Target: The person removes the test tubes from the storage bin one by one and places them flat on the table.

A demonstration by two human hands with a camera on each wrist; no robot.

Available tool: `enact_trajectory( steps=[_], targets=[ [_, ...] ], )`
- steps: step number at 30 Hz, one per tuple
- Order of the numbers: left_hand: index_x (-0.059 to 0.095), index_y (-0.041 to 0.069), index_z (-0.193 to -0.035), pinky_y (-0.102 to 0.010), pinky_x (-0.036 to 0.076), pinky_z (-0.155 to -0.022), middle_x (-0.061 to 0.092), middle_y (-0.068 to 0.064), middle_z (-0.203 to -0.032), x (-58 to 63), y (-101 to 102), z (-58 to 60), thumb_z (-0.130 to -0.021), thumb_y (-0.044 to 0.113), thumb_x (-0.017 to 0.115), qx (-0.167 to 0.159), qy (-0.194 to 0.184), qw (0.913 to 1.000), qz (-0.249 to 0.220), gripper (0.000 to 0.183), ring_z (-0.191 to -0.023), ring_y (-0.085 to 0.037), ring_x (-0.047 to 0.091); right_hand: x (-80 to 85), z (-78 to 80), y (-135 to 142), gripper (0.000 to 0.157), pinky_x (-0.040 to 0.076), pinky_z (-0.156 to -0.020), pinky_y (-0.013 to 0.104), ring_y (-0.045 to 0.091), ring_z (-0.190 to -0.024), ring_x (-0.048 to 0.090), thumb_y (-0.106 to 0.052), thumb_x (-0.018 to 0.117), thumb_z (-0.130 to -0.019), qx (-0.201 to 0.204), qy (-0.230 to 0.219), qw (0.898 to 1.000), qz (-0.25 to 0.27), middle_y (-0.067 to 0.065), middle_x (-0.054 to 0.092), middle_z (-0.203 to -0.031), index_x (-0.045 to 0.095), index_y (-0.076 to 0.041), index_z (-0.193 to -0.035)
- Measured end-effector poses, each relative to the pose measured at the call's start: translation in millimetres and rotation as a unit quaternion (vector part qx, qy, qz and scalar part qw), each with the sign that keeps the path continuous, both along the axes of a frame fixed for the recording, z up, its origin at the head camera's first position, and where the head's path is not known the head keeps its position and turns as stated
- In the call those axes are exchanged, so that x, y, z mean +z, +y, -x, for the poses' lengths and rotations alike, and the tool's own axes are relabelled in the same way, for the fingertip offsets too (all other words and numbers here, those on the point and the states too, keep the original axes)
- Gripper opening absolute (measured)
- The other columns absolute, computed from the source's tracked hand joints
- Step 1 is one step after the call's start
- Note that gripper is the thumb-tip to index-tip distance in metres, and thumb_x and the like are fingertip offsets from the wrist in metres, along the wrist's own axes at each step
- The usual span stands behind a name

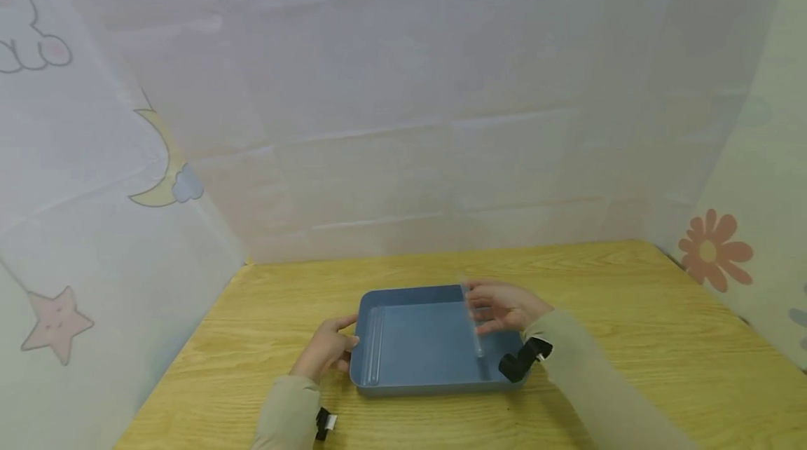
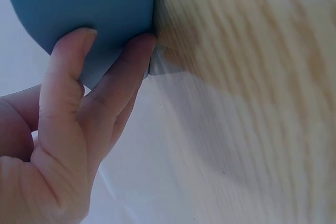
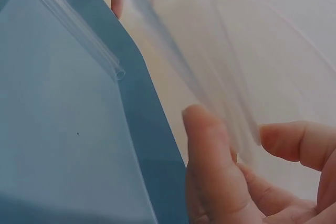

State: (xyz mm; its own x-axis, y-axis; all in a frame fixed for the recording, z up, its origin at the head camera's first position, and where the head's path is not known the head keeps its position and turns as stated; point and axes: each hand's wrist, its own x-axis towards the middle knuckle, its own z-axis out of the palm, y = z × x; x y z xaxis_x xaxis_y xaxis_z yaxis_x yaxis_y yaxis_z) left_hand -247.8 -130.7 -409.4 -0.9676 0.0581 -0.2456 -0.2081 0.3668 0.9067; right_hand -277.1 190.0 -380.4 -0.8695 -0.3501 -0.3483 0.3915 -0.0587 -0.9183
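A shallow blue tray [image 1: 429, 345] with rounded corners lies on the table. Along its left inner side rest a few clear tubes [image 1: 373, 345], side by side; the right wrist view shows an open round end on one clear tube [image 3: 119, 72]. My left hand [image 1: 329, 346] holds the tray's left wall, thumb at the rim; its fingertips [image 2: 79, 40] press the blue side close up. Over the tray's right part, my right hand [image 1: 501, 306] pinches another clear tube [image 1: 473, 324] between thumb and fingers. That tube is blurred and slants upward.
The tray stands on a wood-grain table [image 1: 605, 310]. Behind it hangs a pale sheet [image 1: 410, 120], with printed sheets on both sides. A black wrist camera [image 1: 526, 359] on the right wrist hides the tray's right front corner.
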Motion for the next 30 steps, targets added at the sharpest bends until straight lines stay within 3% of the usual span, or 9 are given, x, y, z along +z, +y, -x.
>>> enact_trajectory(
  steps=[5, 9, 12, 20, 30],
  targets=[
    [0.039, -0.005, -0.145, -0.027, 0.051, -0.047, 0.067, -0.013, -0.076, 0.1, 0.7, -1.6, -0.095, -0.007, 0.052, 0.003, -0.005, 1.0, -0.002, 0.052, -0.06, -0.019, 0.064, 0.3, -2.5, 9.9, 0.064, 0.054, -0.062, 0.031, 0.018, -0.08, 0.057, -0.011, 0.05, -0.1, -0.006, -0.005, 1.0, -0.006, 0.016, 0.048, -0.117, 0.017, -0.005, -0.154],
    [0.038, -0.006, -0.145, -0.03, 0.053, -0.049, 0.068, -0.015, -0.076, -0.1, 0.7, -2.6, -0.095, -0.008, 0.052, 0.005, -0.005, 0.9999, -0.009, 0.052, -0.061, -0.02, 0.065, -1.8, -5.6, 20.5, 0.067, 0.055, -0.065, 0.032, 0.026, -0.101, 0.056, -0.014, 0.049, -0.1, -0.003, 0.005, 1.0, -0.024, 0.029, 0.033, -0.141, 0.014, -0.005, -0.155],
    [0.038, -0.007, -0.145, -0.031, 0.053, -0.05, 0.068, -0.015, -0.077, 0.5, 1.1, -2.4, -0.095, -0.008, 0.051, 0.005, -0.001, 0.9999, -0.009, 0.051, -0.062, -0.021, 0.066, -3.5, -7.4, 29.6, 0.068, 0.055, -0.068, 0.033, 0.031, -0.111, 0.052, -0.014, 0.049, -0.1, 0.0, 0.015, 0.999, -0.034, 0.032, 0.023, -0.148, 0.011, -0.003, -0.155],
    [0.037, -0.009, -0.144, -0.031, 0.054, -0.051, 0.068, -0.017, -0.08, 0.5, 1.1, -3.0, -0.095, -0.008, 0.05, -0.003, 0.008, 0.9999, -0.009, 0.051, -0.066, -0.024, 0.067, -1.6, -10.2, 49.2, 0.067, 0.055, -0.066, 0.032, 0.02, -0.089, 0.056, -0.013, 0.049, -0.099, -0.009, 0.011, 1.0, -0.027, 0.018, 0.045, -0.125, 0.012, -0.003, -0.155],
    [0.037, -0.007, -0.145, -0.032, 0.054, -0.051, 0.068, -0.017, -0.079, 1.6, -0.9, -2.7, -0.096, -0.007, 0.05, 0.001, 0.007, 0.9999, -0.011, 0.051, -0.067, -0.025, 0.068, 0.0, -8.7, 59.6, 0.069, 0.054, -0.065, 0.032, 0.018, -0.08, 0.056, -0.011, 0.051, -0.099, -0.002, 0.015, 0.999, -0.036, 0.013, 0.051, -0.113, 0.012, -0.004, -0.155]
  ],
)
